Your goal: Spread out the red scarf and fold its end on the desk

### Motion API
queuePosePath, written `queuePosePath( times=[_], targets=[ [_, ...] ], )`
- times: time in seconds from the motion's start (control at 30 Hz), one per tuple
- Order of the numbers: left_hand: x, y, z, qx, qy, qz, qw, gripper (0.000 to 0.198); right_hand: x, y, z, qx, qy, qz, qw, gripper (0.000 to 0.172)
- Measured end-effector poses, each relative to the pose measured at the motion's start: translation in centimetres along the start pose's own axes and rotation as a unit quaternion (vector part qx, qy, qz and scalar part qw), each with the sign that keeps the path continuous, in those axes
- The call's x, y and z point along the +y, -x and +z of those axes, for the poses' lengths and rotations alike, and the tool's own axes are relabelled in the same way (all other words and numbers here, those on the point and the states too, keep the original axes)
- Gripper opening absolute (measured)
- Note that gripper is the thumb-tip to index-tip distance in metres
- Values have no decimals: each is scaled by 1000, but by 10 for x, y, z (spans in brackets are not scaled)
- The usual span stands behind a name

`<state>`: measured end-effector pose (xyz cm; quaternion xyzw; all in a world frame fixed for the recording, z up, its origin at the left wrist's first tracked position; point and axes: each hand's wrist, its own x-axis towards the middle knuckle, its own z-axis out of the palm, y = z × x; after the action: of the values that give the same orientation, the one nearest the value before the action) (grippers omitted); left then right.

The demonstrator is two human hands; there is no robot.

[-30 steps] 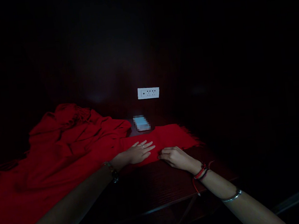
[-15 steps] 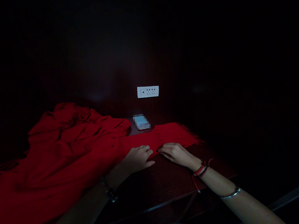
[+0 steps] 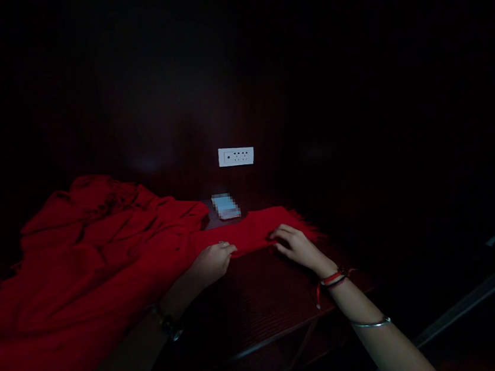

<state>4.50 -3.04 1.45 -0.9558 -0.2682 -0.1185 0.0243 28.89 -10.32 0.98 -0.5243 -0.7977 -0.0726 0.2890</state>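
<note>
A red fringed scarf (image 3: 252, 228) lies as a flat, narrow strip on the dark table, its fringe at the right end. Leftwards the strip runs into a large rumpled mass of the same red cloth. My left hand (image 3: 214, 264), a ring on one finger, is closed on the strip's near edge. To the right, my right hand (image 3: 297, 246) rests its curved fingertips at the same edge, with thumb and fingers apart. Part of the edge is hidden under each hand.
Behind the strip lies a pale, pixelated flat object (image 3: 226, 206). A white socket panel (image 3: 236, 156) is on the dark wall beyond. The dark wooden table (image 3: 252, 304) ends at a front edge nearer to me. Much of the surroundings is too dark to make out.
My hands have moved apart along the scarf's near edge. The left has closed its thumb in on the cloth; the right has slid rightwards and its fingers have parted. The view has shifted slightly.
</note>
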Motion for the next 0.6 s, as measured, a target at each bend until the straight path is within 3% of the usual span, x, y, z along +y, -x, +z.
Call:
queuePosePath(
  times=[0.2,0.4,0.6],
  targets=[
    [2,1,-6,-9,23,-19,1000,29,18,5,-3,29,0,30,999,9],
    [1,0,-6,-17,19,-27,999,29,24,9,-8,38,31,42,998,13],
    [-4,0,-5,-25,18,-20,999,28,29,11,-9,41,-17,52,998,11]
  ],
)
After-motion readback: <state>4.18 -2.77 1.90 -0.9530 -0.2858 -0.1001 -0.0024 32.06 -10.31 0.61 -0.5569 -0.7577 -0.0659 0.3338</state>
